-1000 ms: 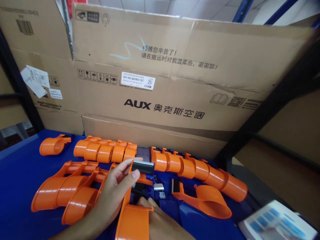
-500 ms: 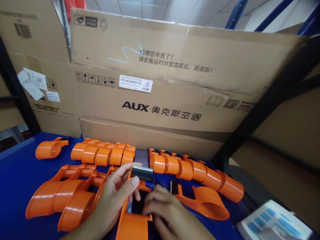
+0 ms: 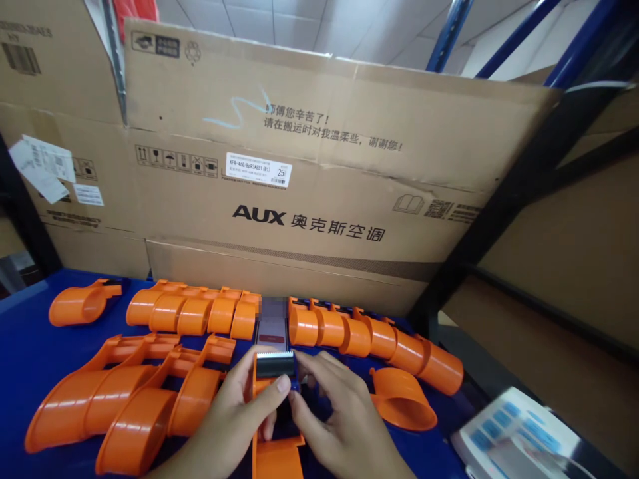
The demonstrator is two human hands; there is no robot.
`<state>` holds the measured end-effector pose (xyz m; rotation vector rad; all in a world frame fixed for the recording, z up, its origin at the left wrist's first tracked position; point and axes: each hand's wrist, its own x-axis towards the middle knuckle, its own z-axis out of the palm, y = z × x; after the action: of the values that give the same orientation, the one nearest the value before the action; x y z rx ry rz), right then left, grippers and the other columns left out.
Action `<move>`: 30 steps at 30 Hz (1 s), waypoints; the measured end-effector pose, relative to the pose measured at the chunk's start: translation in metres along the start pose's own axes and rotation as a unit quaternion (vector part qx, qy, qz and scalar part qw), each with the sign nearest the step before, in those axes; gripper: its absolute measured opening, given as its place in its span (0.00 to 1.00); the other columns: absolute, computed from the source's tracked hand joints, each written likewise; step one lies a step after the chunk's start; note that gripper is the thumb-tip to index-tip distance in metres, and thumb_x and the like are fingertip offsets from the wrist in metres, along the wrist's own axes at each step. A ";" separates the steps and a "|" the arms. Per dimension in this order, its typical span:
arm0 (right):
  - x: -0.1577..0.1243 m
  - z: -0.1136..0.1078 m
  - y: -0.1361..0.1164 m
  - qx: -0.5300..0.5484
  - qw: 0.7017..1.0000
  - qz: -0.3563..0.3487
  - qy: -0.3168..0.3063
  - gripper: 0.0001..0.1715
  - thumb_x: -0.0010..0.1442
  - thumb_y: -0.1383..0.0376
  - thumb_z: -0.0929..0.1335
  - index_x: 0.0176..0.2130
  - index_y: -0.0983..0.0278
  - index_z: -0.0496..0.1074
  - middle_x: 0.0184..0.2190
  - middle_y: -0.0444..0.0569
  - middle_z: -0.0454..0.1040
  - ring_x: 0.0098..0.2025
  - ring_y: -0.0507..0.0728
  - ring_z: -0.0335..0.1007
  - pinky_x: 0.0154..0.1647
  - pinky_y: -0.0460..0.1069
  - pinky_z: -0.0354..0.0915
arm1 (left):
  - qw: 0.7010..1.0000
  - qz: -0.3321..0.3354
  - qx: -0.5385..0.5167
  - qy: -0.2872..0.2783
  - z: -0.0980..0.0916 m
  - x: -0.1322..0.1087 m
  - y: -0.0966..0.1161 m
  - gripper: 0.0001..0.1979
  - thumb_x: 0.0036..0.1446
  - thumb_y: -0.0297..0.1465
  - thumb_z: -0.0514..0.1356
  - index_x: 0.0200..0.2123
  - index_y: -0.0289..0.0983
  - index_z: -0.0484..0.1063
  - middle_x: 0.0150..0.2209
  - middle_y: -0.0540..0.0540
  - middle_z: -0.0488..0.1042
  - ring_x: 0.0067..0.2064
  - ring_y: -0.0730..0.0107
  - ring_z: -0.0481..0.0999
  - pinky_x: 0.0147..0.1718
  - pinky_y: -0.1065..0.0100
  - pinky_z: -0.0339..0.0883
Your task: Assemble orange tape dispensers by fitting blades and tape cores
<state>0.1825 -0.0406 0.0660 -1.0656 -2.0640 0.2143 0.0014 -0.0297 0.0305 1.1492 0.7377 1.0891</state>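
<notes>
Both of my hands meet over an orange tape dispenser (image 3: 275,456) low in the middle of the view. My left hand (image 3: 244,412) pinches its dark serrated blade head (image 3: 273,364) between thumb and fingers. My right hand (image 3: 335,418) curls round the blue part just right of that head, fingers closed. A phone (image 3: 272,322) stands upright just behind the head, between two rows of orange parts.
Nested orange dispenser shells lie in rows on the blue table (image 3: 30,359): a back row (image 3: 200,313), a right row (image 3: 379,342), big ones at left (image 3: 114,406), one apart (image 3: 80,303). AUX cardboard boxes (image 3: 309,199) wall the back. A white label sheet (image 3: 519,436) lies at right.
My right hand has come up from below and closed onto the dispenser beside the blade head. The view has tilted up and shifted right; the left hand keeps its grip.
</notes>
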 end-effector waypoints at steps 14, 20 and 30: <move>-0.001 -0.001 -0.001 0.014 0.999 -0.009 -0.046 0.17 0.66 0.69 0.66 0.55 0.62 0.70 0.37 0.49 0.77 0.37 0.57 0.74 0.37 0.50 0.70 | 1.000 0.005 -0.022 0.013 -0.003 0.001 0.001 0.20 0.59 0.42 0.67 0.49 0.38 0.73 0.20 0.58 0.65 0.17 0.82 0.57 0.16 0.77 0.52; 0.000 -0.002 0.004 -0.037 0.996 -0.034 -0.068 0.31 0.65 0.69 0.65 0.66 0.64 0.63 0.48 0.56 0.80 0.47 0.62 0.76 0.48 0.57 0.72 | 0.998 0.000 -0.036 0.056 -0.001 0.003 0.004 0.18 0.59 0.42 0.67 0.46 0.38 0.73 0.21 0.56 0.68 0.17 0.81 0.60 0.17 0.77 0.55; -0.002 0.001 0.005 -0.113 0.991 -0.068 -0.038 0.33 0.62 0.69 0.65 0.65 0.65 0.65 0.49 0.56 0.81 0.44 0.63 0.80 0.45 0.58 0.74 | 0.997 -0.012 -0.058 0.057 0.003 0.000 0.011 0.19 0.57 0.42 0.69 0.45 0.37 0.73 0.20 0.56 0.69 0.17 0.81 0.63 0.19 0.77 0.57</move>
<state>0.1861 -0.0388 0.0614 -1.0588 -2.2602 -0.0505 0.0013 -0.0300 0.0419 0.9848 0.7653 1.1696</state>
